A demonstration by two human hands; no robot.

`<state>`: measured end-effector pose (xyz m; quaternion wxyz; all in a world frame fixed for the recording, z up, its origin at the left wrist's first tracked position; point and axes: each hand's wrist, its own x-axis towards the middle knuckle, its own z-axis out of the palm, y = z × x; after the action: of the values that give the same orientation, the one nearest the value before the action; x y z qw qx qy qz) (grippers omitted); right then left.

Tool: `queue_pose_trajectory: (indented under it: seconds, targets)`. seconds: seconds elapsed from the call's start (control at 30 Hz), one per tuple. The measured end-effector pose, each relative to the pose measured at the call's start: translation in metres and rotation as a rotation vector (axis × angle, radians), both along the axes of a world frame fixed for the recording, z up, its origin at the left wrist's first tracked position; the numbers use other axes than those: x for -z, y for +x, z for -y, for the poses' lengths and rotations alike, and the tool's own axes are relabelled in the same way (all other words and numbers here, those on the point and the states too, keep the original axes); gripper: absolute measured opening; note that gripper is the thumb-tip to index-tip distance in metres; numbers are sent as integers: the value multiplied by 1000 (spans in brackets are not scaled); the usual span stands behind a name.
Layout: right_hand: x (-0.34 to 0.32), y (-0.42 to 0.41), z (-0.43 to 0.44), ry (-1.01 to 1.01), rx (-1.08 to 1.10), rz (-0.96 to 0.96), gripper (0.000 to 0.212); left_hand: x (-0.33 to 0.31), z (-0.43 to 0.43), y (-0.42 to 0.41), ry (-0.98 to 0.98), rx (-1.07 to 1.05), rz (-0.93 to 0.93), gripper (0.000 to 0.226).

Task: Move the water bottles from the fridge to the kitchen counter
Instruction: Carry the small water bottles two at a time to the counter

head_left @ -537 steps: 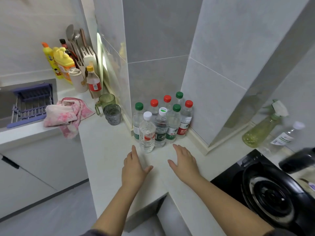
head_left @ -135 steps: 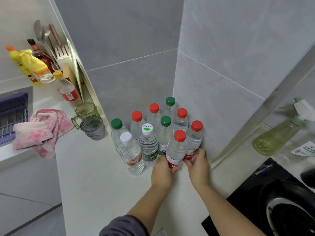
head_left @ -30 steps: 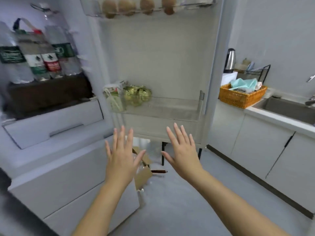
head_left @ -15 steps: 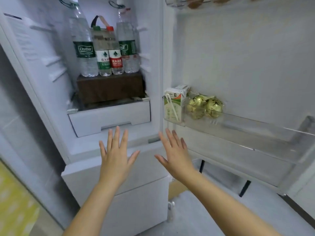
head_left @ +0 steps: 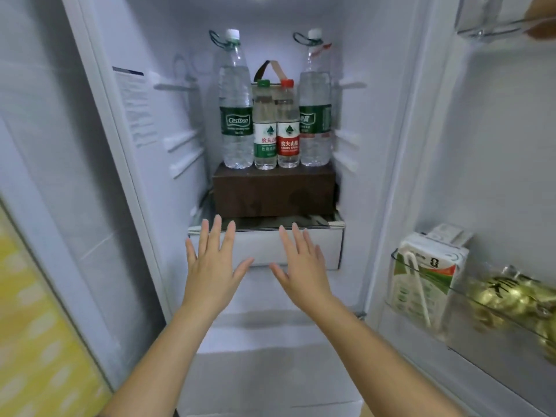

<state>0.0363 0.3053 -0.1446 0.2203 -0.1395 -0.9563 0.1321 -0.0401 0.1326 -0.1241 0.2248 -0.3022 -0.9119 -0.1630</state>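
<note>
Nearest to the viewer, two bare forearms reach into the open fridge (head_left: 99,164). The left hand (head_left: 212,266) and the right hand (head_left: 304,266) are raised side by side with their backs to the camera. On each, the fingers are straight and slightly spread, the thumbs angled toward one another. Neither hand holds anything, and whether the fingertips touch the fridge cannot be told.

At right, the door shelf (head_left: 511,314) carries a drink carton (head_left: 427,275) with a straw on its face, and gold-wrapped items (head_left: 505,296) just beside it.

Beyond the hands lies a white drawer (head_left: 261,248) under a glass shelf, and on that shelf rests a brown box (head_left: 273,191).

Four water bottles stand upright in a row on top of the box, touching or nearly so. From left to right they are a large Cestbon bottle (head_left: 236,115) with a white cap, a small green-capped bottle (head_left: 264,130), a small red-capped bottle (head_left: 288,130), and a second large bottle (head_left: 315,115) with a green label.

Behind the two small bottles, a brown strap loop (head_left: 272,69) rises against the rear wall.
</note>
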Motion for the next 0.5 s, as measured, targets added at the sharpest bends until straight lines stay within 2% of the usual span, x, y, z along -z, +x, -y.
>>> queue_pose_trajectory:
  seconds: [0.3,0.5]
  targets:
    - [-59,-115,-46,13,169,-101,74,-46,-62,-126,16,51,-67,77]
    - [-88,-158,-111,153,345,73,79,-76,-118,-178,108,185,-93,78]
